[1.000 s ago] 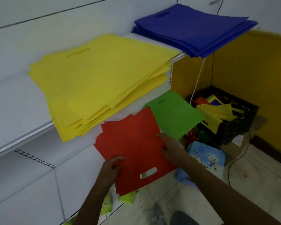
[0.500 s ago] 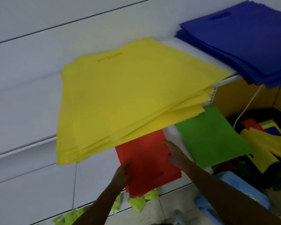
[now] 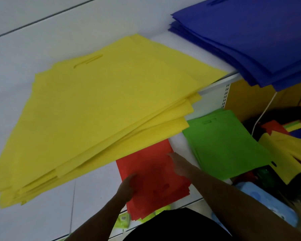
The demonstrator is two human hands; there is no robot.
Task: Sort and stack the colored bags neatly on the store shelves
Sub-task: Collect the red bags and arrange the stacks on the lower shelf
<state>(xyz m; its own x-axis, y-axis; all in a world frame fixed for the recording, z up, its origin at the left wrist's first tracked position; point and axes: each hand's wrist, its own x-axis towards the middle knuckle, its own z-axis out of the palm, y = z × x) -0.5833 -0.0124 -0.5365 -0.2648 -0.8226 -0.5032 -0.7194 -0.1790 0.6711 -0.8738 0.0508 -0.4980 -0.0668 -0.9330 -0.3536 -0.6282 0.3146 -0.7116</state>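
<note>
- Nearest you, your left hand (image 3: 129, 186) holds the near-left edge of the red bags (image 3: 151, 173); its grip looks curled onto that edge, though blur hides the fingers.
- Your right hand (image 3: 180, 166) lies on the right side of the red bags, fingers fairly straight and pressing flat, not pinching anything.
- The red bags sit on the lower shelf (image 3: 179, 145), their far end tucked under the overhanging yellow bags (image 3: 111, 108), their near end sticking out past the shelf lip.
- Watch that overhang: let go now and the red bags could tip off the near edge, since a good part of them looks unsupported.
- Push further in and you risk catching the drooping yellow corners above, dragging that stack more crooked than it already is.
- Just right of the red bags, across a bare strip of shelf, the green bags (image 3: 224, 146) lie fanned, also hanging over the near edge; a nudge from your right arm could slide them off.
- Further right, a heap of mixed bags (image 3: 285, 145) waits unsorted, its container too dark to make out.
- Up on the upper shelf (image 3: 215, 82), the yellow bags are splayed and poke well past the front.
- Farthest right, the blue bags (image 3: 250, 37) are stacked, overhanging the shelf end.
</note>
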